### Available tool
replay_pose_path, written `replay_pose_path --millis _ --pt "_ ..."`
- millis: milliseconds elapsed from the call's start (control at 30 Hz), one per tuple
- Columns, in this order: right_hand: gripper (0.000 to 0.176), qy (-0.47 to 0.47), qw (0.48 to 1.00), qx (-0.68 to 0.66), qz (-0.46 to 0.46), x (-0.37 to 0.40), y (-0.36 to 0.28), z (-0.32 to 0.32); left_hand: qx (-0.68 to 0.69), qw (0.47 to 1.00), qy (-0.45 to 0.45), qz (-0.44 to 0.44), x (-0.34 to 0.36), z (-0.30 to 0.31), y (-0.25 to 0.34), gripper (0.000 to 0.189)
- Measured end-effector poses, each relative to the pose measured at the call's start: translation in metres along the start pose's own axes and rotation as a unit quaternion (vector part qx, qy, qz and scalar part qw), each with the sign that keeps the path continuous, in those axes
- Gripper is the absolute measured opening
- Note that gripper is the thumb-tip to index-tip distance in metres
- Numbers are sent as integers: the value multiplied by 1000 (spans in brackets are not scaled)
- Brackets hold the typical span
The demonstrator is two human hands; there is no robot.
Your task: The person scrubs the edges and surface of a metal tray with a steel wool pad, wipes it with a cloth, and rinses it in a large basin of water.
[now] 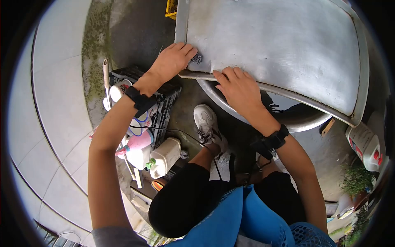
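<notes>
A large shallow metal tray [279, 45] with a raised rim lies across a round metal basin [310, 122] that holds dark liquid. At the tray's near left corner, my left hand [173, 61] is closed over a grey steel wool scrubber [197, 58], pressing it against the metal; the fingers partly hide the scrubber. My right hand [242, 90] grips the tray's near rim, its fingers resting over the edge onto the flat surface. Brownish grime runs along the tray's inner edges.
Left of my legs, a black crate [166, 109] stands beside bottles, a pink bottle [140, 141] and a cream jug [166, 156]. A white jug with a red cap [365, 144] is at right, near a potted plant [357, 180]. A yellow crate [171, 9] shows behind.
</notes>
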State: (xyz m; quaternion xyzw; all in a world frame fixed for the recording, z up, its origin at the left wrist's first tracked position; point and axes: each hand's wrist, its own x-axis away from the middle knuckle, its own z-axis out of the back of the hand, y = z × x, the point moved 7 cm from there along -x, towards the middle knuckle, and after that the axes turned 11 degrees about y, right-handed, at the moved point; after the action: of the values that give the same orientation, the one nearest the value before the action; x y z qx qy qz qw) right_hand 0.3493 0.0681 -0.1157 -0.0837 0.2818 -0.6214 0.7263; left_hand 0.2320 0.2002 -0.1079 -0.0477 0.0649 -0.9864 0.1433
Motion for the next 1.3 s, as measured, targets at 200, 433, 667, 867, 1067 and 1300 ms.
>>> replay_pose_path --millis 200,433,667,867,1067,1300 --pt "39 17 1000 24 -6 0 0 -1 -6 999 -10 42 -27 31 -29 50" --pt "25 58 998 19 -2 1 0 -1 -72 991 -72 -87 -8 11 -31 47" --pt "16 41 995 87 -4 3 -1 -8 -11 985 -167 -36 26 10 7 45" --pt "16 36 996 85 9 3 0 -6 15 992 -120 -36 37 23 13 44" --pt "18 35 997 67 12 2 0 -5 -75 997 -26 -14 -19 11 -54 45" --pt "19 37 996 74 12 3 0 -6 12 999 -16 33 -16 13 -54 48"
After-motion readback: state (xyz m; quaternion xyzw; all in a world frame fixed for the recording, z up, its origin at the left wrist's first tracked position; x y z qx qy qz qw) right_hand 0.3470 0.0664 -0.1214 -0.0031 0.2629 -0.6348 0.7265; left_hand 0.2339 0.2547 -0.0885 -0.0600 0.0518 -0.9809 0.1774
